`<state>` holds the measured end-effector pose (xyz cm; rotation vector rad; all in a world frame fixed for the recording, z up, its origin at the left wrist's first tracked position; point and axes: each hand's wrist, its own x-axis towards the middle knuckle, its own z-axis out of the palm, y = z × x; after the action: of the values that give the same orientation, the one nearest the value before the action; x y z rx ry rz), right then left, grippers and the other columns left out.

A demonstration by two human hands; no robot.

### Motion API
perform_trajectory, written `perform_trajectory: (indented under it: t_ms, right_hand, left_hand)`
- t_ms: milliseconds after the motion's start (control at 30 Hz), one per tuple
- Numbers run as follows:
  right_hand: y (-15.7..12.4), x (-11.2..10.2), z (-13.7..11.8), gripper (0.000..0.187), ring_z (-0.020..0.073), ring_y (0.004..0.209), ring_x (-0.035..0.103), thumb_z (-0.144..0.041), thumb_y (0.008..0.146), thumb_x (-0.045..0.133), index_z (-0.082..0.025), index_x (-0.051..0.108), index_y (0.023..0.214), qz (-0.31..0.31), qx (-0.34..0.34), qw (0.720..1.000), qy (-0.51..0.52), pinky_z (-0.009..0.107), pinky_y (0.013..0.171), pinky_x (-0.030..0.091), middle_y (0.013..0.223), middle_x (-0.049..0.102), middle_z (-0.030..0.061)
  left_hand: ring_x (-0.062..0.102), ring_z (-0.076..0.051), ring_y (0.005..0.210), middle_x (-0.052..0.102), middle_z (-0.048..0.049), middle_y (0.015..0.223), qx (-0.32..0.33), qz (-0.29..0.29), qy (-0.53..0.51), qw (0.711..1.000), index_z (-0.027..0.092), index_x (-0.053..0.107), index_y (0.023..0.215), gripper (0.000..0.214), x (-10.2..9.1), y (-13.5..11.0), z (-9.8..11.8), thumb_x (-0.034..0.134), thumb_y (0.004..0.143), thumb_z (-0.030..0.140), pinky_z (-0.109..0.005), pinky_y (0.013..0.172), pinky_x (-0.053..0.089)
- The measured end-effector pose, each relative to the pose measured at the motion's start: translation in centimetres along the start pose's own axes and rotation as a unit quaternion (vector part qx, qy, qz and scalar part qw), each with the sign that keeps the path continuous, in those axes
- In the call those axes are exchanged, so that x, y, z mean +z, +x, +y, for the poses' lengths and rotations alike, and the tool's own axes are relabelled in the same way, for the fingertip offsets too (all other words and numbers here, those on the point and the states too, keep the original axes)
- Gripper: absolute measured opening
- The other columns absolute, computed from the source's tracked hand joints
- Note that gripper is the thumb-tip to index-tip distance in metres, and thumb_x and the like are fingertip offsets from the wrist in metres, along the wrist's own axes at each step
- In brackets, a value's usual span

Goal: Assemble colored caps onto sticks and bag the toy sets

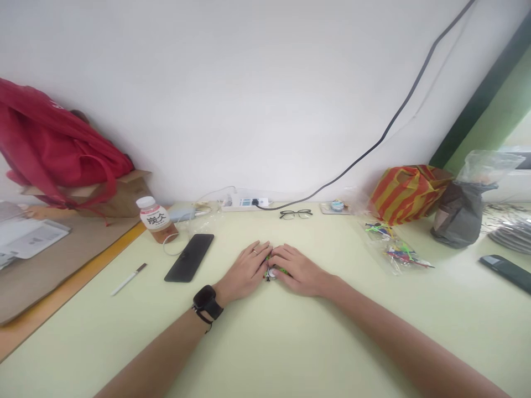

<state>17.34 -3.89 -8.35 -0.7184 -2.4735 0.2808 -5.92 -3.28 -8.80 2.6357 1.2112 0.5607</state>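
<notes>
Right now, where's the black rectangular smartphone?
Head view: the black rectangular smartphone lies flat on the pale green table, left of the left hand, just right of the white-capped brown drink bottle.

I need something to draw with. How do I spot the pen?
Look at the pale green table, on the side of the left hand. Left of the flat black phone lies the pen: thin, white, dark-tipped, the only stick-shaped thing there.
</notes>
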Motion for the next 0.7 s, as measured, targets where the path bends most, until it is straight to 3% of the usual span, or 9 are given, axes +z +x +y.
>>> perform_trajectory:
  t_ms: [167,333,500,700]
  right_hand:
    - [-0.7,0.0,-0.2,0.017,0.0239,0.117,0.057,-0.025,0.104,0.047,-0.023,0.059,0.115,0.005,0.007,1.000,-0.003,0.046,0.105,0.048,0.118,0.064,0.0094]
    - [-0.7,-0.2,-0.8,0.021,0.0241,0.124,0.055,-0.029,0.104,0.051,-0.024,0.060,0.122,0.028,0.005,1.000,-0.003,0.046,0.110,0.045,0.126,0.064,0.0096]
    - [-0.8,-0.3,-1.0,0.018,0.0235,0.121,0.057,-0.028,0.105,0.049,-0.024,0.063,0.115,0.019,0.008,1.000,0.003,0.046,0.110,0.044,0.120,0.066,0.0088]
    - [-1.1,-0.2,-1.1,0.010,0.0238,0.109,0.059,-0.019,0.096,0.055,-0.023,0.060,0.103,0.032,0.013,0.999,0.016,0.042,0.100,0.049,0.107,0.067,0.0069]
  left_hand:
    - [0.035,-0.028,0.153,0.046,-0.0075,0.161,-0.002,0.006,-0.001,1.000,0.024,0.050,0.151,0.047,0.2,0.0,-0.2,0.037,0.108,0.036,-0.053,0.126,0.032]
    - [0.035,-0.029,0.153,0.045,-0.0062,0.161,0.003,0.003,0.000,1.000,0.026,0.049,0.152,0.046,0.0,-0.2,0.0,0.039,0.108,0.037,-0.054,0.126,0.032]
    - [0.035,-0.030,0.152,0.044,-0.0071,0.162,0.000,-0.003,0.003,1.000,0.024,0.048,0.153,0.049,0.1,-0.3,0.0,0.042,0.107,0.038,-0.054,0.126,0.033]
    - [0.036,-0.029,0.152,0.045,-0.0071,0.161,0.010,-0.002,0.012,1.000,0.025,0.050,0.152,0.048,-0.3,-0.2,-0.5,0.044,0.106,0.038,-0.053,0.125,0.034]
